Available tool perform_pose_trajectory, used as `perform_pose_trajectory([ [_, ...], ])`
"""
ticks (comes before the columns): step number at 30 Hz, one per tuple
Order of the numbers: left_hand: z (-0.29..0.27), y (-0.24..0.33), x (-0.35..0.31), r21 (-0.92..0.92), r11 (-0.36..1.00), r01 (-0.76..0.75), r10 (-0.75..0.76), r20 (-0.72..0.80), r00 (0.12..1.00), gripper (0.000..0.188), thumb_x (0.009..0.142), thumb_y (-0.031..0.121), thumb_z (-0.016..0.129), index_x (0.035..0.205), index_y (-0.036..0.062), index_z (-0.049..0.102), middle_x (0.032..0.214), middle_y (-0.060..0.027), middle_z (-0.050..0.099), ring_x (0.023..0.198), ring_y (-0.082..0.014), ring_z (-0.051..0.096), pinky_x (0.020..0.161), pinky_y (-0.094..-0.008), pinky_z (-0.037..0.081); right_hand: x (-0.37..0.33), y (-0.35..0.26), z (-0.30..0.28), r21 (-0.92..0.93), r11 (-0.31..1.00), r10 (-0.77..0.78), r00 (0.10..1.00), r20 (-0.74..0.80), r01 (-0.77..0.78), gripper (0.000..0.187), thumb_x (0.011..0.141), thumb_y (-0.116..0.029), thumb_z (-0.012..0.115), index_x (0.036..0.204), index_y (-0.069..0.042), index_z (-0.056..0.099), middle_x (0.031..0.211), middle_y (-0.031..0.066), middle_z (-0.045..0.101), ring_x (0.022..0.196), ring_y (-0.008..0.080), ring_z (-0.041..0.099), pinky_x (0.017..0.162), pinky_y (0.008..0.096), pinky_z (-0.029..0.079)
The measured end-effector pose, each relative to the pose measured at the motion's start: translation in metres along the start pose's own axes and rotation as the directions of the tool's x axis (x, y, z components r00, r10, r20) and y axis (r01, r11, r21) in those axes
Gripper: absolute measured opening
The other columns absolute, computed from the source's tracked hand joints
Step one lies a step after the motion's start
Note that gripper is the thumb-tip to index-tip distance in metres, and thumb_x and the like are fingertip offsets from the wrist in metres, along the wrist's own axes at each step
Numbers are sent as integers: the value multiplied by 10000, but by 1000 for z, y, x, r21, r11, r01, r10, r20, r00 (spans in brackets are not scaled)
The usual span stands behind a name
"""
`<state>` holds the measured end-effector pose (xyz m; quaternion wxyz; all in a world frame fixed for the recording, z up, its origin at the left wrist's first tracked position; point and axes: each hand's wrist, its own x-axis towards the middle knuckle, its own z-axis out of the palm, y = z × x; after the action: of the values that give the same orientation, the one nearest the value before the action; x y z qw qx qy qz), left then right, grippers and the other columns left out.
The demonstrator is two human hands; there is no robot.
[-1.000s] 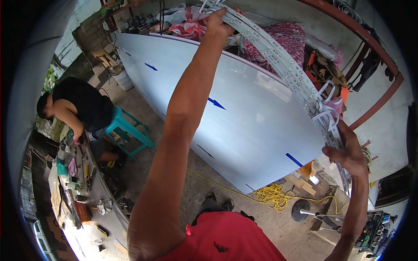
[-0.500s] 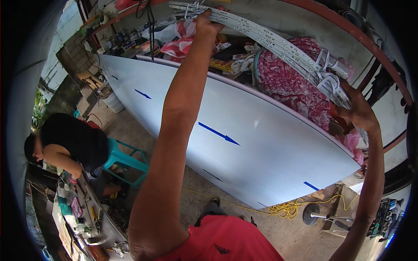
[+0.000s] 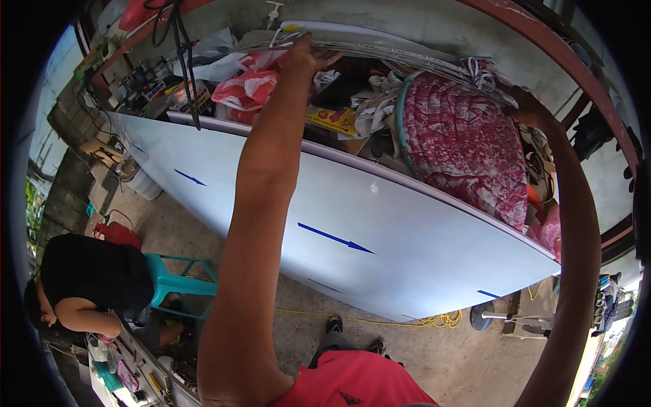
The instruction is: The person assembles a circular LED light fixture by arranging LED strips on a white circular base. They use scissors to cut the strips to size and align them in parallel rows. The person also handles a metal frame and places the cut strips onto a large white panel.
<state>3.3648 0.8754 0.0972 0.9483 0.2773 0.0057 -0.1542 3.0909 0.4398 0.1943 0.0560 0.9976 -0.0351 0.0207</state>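
A bundle of long, thin LED light strips (image 3: 434, 65) with white wires coiled near one end stretches across both hands, low over the cluttered shelf behind the panel. Toward its left end, my left hand (image 3: 314, 55) has the bundle between thumb and fairly straight fingers. My right hand (image 3: 529, 108) is closed around the right end, its fingertips partly hidden. Beneath the strips, a round bundle under red-and-white patterned cloth (image 3: 461, 142) sits near my right hand. A large pale panel with blue arrows (image 3: 339, 203) leans between me and the shelf.
Plastic bags (image 3: 247, 88) and a yellow box (image 3: 332, 121) crowd the shelf. Black cables (image 3: 182, 54) hang at left. A red metal bar (image 3: 569, 68) crosses upper right. A person (image 3: 95, 278) bends by a teal stool (image 3: 180, 278). Yellow cord (image 3: 441, 319) lies on the floor.
The strips have gone from raised above the shelf, tilted toward me, to lower and flatter at the back. Both hands have moved with them, and my view has shifted.
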Motion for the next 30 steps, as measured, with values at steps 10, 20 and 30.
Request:
perform_pose_trajectory([
  [10,-43,17,-17,5,999,35,-35,-99,994,566,889,346,725,1352,105,504,1364,-207,511,1280,-422,490,1075,-648,376,-13,-8,7,156,979,-104,977,-188,134,861,802,-211,735,1554,-159,320,1551,156,402,1432,342,362,1201,429,288],
  [20,-35,-12,-138,318,853,-414,383,158,910,493,989,225,579,1329,-111,462,1409,-271,483,1397,-404,379,1193,-518,276,-107,-48,16,-190,933,-358,768,-530,305,622,903,-311,617,1428,-26,444,1442,292,448,1305,442,462,1103,499,383],
  [30,-71,-318,-415,774,386,-502,-64,565,822,333,962,194,640,1150,-80,661,680,21,521,570,-66,414,516,-232,335,-359,-158,142,540,716,284,521,-805,443,291,858,-253,714,1035,-24,688,1137,170,606,1085,356,582,923,454,480],
])
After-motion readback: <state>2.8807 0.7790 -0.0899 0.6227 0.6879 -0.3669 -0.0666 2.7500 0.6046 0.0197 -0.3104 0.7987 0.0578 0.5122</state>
